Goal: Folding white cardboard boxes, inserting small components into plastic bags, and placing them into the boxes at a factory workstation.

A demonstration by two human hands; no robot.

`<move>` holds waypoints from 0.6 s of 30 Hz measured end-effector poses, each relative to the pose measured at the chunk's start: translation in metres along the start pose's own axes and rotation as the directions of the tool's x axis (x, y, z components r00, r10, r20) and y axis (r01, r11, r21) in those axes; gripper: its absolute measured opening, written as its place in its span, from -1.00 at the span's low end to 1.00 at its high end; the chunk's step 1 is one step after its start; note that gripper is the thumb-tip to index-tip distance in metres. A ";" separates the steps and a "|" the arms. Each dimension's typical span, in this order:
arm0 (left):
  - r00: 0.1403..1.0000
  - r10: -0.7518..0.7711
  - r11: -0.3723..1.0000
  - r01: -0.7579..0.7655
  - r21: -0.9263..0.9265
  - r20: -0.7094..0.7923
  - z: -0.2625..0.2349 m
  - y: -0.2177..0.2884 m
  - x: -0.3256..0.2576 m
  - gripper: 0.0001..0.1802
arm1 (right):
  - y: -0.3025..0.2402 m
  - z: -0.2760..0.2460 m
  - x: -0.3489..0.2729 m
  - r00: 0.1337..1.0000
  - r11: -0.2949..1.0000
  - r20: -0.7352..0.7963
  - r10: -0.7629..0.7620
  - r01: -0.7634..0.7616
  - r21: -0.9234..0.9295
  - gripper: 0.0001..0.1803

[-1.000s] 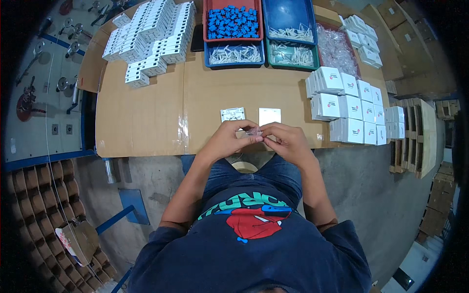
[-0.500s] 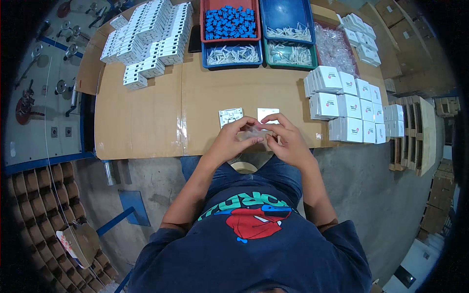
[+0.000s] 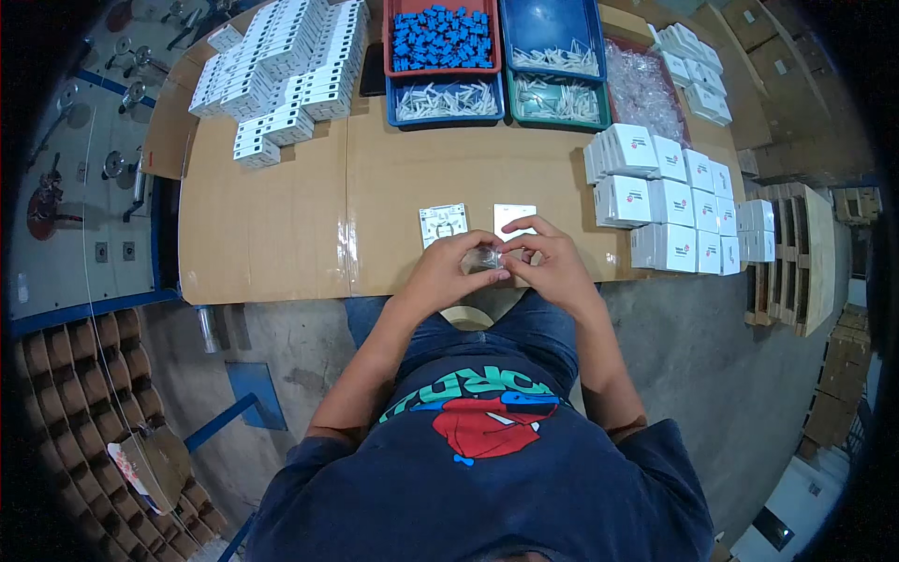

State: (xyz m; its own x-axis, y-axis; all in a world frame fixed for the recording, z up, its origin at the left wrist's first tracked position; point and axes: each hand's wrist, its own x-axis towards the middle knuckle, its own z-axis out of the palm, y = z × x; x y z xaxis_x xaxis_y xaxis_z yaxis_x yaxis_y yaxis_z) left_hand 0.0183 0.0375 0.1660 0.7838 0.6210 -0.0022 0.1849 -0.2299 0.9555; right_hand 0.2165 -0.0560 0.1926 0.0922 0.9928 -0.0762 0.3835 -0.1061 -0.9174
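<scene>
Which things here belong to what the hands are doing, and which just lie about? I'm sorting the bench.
In hand:
- small clear packet, pinched between left hand and right hand
- two white square plates just beyond the hands

Lying about:
- white boxes at right
- bins of blue parts
- rows of white parts at left

Evenly lit from overhead, bright on the table (image 3: 281, 234), dimmer toward the floor. Soft, short shadows under the hands. Mild glare off the tape strips and the clear bags (image 3: 641, 84). Strong fisheye bending at the rim, with black corners. Sharp at centre, slightly soft near edges.
</scene>
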 end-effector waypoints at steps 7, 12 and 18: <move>0.995 -0.099 0.995 0.099 0.014 -0.001 -0.001 0.003 0.003 -0.59 | 0.008 0.001 0.001 0.994 0.995 0.049 -0.098 0.098 0.003 -0.71; 0.994 -0.099 0.995 0.099 -0.002 -0.053 0.000 -0.003 0.002 -0.57 | 0.001 0.002 0.003 1.000 0.999 -0.015 -0.012 0.013 0.032 -0.74; 0.987 -0.105 0.994 0.100 -0.047 -0.124 0.010 -0.033 0.001 -0.53 | 0.024 -0.011 0.015 0.994 0.999 -0.095 0.045 -0.047 -0.015 -0.82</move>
State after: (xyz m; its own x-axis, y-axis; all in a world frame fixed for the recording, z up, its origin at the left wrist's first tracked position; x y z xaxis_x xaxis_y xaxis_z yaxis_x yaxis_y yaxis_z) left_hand 0.0189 0.0384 0.1320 0.6805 0.7299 -0.0655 0.2342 -0.1319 0.9632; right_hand 0.2374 -0.0445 0.1736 0.1963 0.9773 -0.0803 0.3921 -0.1533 -0.9070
